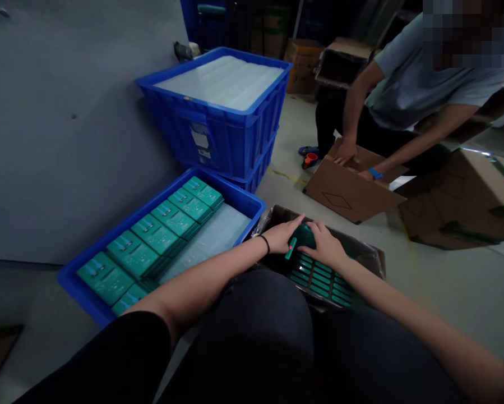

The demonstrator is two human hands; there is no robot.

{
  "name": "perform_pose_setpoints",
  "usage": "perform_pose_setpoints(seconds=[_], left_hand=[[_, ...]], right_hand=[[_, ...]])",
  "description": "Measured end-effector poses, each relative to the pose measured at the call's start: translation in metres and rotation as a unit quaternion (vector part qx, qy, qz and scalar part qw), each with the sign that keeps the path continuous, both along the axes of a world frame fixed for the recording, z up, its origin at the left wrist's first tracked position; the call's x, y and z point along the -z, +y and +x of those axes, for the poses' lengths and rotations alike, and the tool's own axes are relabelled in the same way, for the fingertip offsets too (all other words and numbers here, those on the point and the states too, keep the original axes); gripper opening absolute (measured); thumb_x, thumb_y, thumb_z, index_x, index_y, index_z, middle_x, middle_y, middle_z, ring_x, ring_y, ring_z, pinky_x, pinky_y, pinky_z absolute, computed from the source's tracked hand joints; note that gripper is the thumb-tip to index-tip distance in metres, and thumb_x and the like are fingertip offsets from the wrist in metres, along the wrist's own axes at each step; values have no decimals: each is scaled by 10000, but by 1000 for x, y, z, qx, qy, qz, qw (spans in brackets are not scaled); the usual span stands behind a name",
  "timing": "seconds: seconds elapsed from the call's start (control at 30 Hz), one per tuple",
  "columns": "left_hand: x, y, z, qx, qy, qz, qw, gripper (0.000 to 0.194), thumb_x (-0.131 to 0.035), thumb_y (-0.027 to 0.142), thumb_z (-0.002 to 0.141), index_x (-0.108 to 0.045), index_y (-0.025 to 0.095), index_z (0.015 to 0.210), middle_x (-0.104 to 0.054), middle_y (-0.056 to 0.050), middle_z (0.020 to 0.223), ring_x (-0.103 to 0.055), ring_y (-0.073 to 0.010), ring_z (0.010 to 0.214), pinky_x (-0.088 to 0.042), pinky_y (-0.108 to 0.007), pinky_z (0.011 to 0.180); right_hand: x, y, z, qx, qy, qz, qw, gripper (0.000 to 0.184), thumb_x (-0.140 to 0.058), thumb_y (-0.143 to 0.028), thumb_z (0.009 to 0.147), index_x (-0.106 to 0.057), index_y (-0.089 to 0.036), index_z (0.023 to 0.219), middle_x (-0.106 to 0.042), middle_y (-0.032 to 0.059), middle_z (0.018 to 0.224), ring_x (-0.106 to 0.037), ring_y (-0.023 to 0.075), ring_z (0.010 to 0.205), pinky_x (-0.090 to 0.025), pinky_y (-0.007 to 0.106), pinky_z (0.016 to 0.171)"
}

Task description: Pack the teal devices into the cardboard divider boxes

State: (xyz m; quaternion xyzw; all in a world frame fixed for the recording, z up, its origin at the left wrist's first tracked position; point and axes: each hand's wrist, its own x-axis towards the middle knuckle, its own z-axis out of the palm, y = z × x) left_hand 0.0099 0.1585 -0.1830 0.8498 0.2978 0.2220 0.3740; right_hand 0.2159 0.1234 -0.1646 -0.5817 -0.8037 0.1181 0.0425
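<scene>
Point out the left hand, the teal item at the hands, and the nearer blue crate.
Left hand [282,237]: head view, back of the hand.
Teal item [304,237]: head view, its top.
Nearer blue crate [235,189]: head view, its far rim.

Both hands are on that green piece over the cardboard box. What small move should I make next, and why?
Probably lift the green piece across to the bare plastic sheet in the blue crate, beside the green packs. The left hand and right hand are already on it, and that stretch of sheet seems to have room.
</scene>
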Motion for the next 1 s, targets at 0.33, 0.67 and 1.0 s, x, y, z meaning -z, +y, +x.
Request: perform_pose_setpoints(seconds=[0.33, 0.67, 1.0], left_hand=[[23, -12, 2, 21, 228, -139, 963, 618, -744, 536, 603, -577, 154, 1059, -648, -129, 1063, -644, -298, 911, -513, -368, 765], [33, -26, 29, -17, 191, -15, 981, 637, -788, 413, 564, -593, 149, 1110, -677, -138, 1054, -664, -328, 912, -508, -382, 794], [30, -2, 12, -166, 21, -121, 978, 232, -738, 173, 682, -734, 153, 914, -739, -37, 946, -666, -185, 867, -500, -283, 815]], right_hand=[[24, 3, 19, -29, 12, -35, 999, 462, -604, -119, 713, -431, -195, 1135, -574, 80, 1148, -589, 181, 773, -384, 255, 569], [20, 9, 7, -72, -26, -99, 992, 657, -471, -78, 813, -349, -282, 1426, -514, 67, 1392, -586, 224, 1129, -466, 289, 840], [38, 10, 37, 18, -169, -253, 952, 571, -683, -84, 641, -581, -112, 1203, -699, 192, 1035, -688, 320, 898, -513, 327, 679]])
